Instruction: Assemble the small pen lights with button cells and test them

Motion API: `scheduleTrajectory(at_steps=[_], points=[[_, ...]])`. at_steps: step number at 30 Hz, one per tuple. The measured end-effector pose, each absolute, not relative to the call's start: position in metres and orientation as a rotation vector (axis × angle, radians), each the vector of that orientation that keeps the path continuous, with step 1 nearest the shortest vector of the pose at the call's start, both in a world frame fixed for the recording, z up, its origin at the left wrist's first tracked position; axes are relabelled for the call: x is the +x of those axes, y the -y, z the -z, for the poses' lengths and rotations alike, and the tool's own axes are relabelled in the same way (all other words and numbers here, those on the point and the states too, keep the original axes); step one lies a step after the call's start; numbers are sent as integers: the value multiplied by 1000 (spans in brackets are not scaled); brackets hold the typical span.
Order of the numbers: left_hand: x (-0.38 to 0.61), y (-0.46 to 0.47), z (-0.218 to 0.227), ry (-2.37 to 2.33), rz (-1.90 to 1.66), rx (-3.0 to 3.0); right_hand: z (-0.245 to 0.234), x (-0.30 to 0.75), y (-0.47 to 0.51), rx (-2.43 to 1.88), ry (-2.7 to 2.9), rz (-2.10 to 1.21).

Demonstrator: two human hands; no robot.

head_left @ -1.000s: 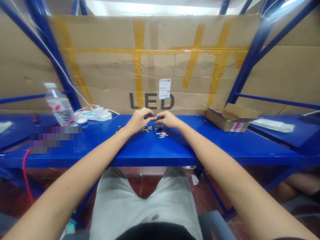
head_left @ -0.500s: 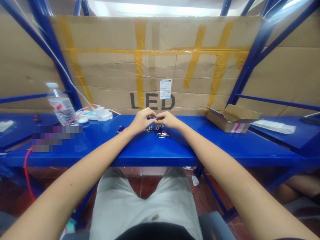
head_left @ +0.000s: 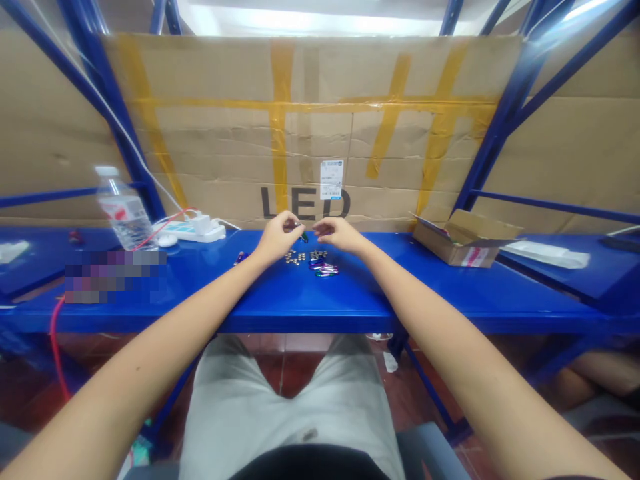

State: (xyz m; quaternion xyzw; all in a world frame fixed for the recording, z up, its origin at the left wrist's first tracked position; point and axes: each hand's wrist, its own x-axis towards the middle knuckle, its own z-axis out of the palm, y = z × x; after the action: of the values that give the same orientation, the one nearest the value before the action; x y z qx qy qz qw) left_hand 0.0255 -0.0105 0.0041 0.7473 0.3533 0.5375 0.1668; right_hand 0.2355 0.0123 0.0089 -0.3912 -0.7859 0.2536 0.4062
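My left hand (head_left: 281, 237) is closed, with thumb and fingertips pinching a small shiny green piece (head_left: 304, 237) above the blue table (head_left: 300, 300). Its exact kind is too small to make out. To the right, my right hand (head_left: 336, 232) hovers with curled fingers apart and nothing visible in them. Below the hands lie two clusters of small round metal pieces (head_left: 295, 257). Nearer me is a pile of shiny purple, green and silver carabiner-like pieces (head_left: 324, 268). A few blue-purple pieces (head_left: 241, 257) lie partly hidden behind my left wrist.
At the left stand a water bottle (head_left: 123, 213) and a white power strip (head_left: 195, 229) with cables. An open cardboard box (head_left: 463, 240) sits at the right, beside a white packet (head_left: 550, 253). A large cardboard panel (head_left: 225, 147) rises behind the table.
My hands have moved apart from each other. The green piece now shows in my left hand, and my right hand's fingers have separated from it.
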Motion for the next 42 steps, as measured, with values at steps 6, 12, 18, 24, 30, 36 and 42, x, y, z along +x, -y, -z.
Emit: scheduleTrajectory(at_steps=[6, 12, 18, 24, 30, 36, 42], points=[[26, 9, -8, -864, -1475, 1676, -5, 258, -19, -1347, 2214, -390], [29, 8, -3, -877, -1399, 1616, 0, 253, -19, -1333, 2297, -420], [25, 1, 2, -981, -1311, 1820, -8, 252, -15, -1270, 2025, -331], [23, 0, 4, -1026, -1275, 2078, -22, 230, 3, -887, 1874, -504], [22, 6, 2, -1033, -1250, 2255, -17, 219, 9, -903, 1954, -391], [20, 11, 3, -1053, -1220, 2384, -18, 221, 14, -933, 2070, -225], [24, 10, 4, -1180, -1170, 2502, -21, 220, 17, -959, 2171, -89]])
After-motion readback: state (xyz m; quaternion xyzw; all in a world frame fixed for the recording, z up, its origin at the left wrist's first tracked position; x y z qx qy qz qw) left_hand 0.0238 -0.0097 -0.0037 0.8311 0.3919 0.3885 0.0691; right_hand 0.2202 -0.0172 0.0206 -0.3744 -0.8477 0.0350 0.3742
